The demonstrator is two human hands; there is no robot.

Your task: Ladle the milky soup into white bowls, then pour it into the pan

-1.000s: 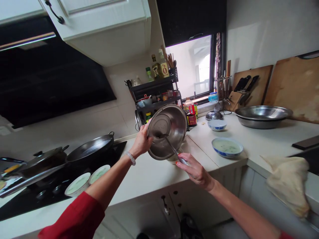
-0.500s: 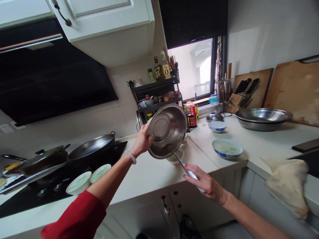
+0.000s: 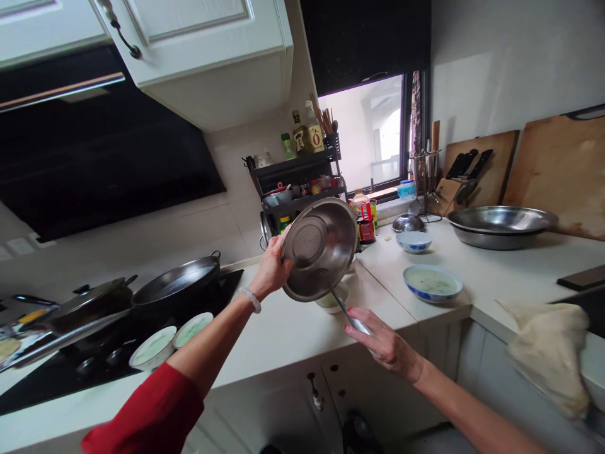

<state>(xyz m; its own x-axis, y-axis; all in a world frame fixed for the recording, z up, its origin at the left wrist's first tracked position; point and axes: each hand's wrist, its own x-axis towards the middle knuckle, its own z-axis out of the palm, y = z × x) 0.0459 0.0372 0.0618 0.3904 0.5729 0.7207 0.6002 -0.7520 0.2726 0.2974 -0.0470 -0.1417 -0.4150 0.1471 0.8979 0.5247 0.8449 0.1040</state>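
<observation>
My left hand is closed on the left rim of a stainless steel basin, which is held up off the counter and tipped steeply. Below the basin's lower rim a small bowl stands on the counter, partly hidden by it. My right hand wraps round the handle of a metal spoon. The spoon's far end meets the lower part of the basin, and its head is hard to make out. Two white bowls of pale greenish soup, a nearer bowl and a farther bowl, stand left of my forearm.
A blue-rimmed bowl of soup and a smaller bowl sit to the right. Behind stand a condiment rack, a knife block and large metal basins. A wok rests on the stove; a cloth hangs at right.
The basin and both hands have shifted only slightly. My right hand sits a touch further left, closer to the basin. Both grips are the same.
</observation>
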